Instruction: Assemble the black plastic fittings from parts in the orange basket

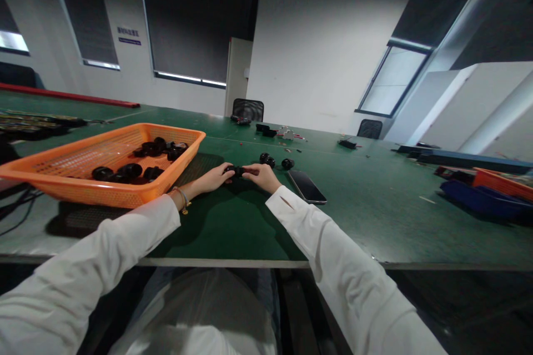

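Between my two hands, just above the green table (pixel 245 233), is a small black part (pixel 237 171); its exact kind is too small to make out. My left hand (pixel 213 178) has its fingers closed on the part's left end. Pinching its right end are the fingers of my right hand (pixel 263 176). Close beyond my right hand lie black round parts (pixel 287 163) on the table. A smartphone (pixel 307 186) with a dark screen lies to the right of that hand. On the left, an orange plastic basket (pixel 144 195) holds several similar black parts (pixel 130 170).
Black and white pieces (pixel 286 132) lie toward the far edge. A blue bin (pixel 485 198) and an orange tray (pixel 503 182) are at the right. Bundled cables (pixel 37 122) lie at the far left, with a red strip (pixel 66 95) behind. Chairs (pixel 249 108) stand beyond the table.
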A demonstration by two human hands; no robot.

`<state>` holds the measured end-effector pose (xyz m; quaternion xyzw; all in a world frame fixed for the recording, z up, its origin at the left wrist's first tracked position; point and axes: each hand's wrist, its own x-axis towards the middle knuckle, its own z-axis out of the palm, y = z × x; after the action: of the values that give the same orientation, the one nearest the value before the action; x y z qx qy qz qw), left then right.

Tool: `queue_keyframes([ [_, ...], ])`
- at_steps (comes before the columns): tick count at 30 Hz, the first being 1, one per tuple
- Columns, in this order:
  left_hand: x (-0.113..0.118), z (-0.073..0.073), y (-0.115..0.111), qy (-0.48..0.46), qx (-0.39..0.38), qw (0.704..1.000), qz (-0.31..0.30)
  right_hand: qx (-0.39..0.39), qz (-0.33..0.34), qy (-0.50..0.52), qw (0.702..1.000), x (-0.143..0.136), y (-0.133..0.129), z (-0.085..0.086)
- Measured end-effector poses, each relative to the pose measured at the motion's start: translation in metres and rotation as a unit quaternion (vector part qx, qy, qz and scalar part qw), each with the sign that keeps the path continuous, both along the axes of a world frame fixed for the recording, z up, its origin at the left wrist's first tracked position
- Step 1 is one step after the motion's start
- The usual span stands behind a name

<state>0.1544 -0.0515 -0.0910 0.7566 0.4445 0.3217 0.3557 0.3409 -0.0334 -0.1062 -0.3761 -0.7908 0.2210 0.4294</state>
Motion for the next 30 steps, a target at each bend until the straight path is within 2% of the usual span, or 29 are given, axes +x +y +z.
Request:
queue_keyframes([
  [6, -0.0005, -0.0007, 0.0016, -0.008, -0.002, 1.0, -0.002, 0.04, -0.01, -0.046, 0.998, 0.0008, -0.0014, 0.0033],
  [13, -0.0014, -0.0026, 0.0035, 0.001, 0.01, 1.0, -0.007, -0.002, -0.024, 0.0, 1.0, -0.0036, -0.0056, 0.0053],
  [30, -0.0006, -0.0006, 0.0007, 0.006, 0.009, 1.0, 0.002, -0.026, -0.005, 0.021, 0.999, -0.0028, -0.0017, 0.0012],
])
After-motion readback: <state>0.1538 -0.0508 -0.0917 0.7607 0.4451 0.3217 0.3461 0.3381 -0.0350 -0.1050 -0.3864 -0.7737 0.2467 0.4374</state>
